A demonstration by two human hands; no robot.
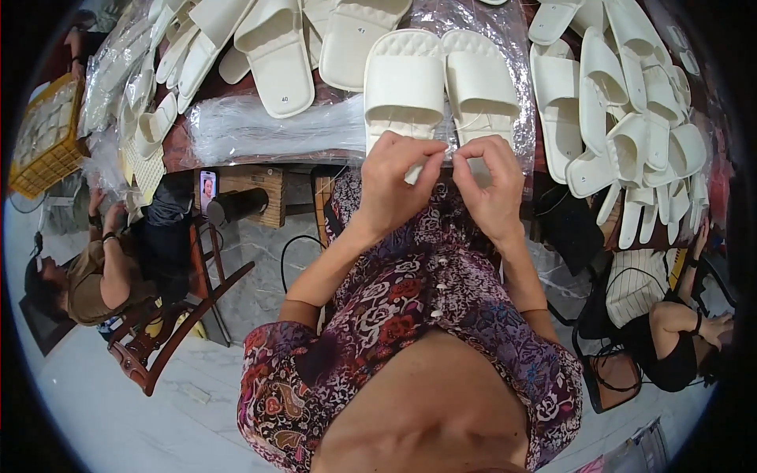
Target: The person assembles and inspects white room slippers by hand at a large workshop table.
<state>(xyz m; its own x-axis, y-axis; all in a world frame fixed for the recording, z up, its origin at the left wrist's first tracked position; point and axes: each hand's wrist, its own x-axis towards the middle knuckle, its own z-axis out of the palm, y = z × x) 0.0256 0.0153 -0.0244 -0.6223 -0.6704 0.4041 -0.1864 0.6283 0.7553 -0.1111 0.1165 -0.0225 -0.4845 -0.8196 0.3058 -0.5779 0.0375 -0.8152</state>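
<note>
A pair of cream slide slippers, a left slipper (404, 83) and a right slipper (482, 75), lies side by side at the table's near edge, toes away from me. Over their heel ends, my left hand (400, 175) and my right hand (493, 185) are both closed in a thumb-and-finger pinch, fingertips almost meeting. Between the tips runs a thin clear strand (473, 124), which seems to loop up by the right slipper's strap; its ends are too fine to follow. A bundle of clear plastic strands (268, 130) lies on the table to the left.
Heaps of cream slippers cover the table at left (272, 59) and right (623, 94). Clear plastic film lies under the pair. A lit phone (208, 191) stands below the table edge beside a dark cylinder (240, 205). A yellow crate (49, 134), a wooden chair (185, 315) and two seated people flank me.
</note>
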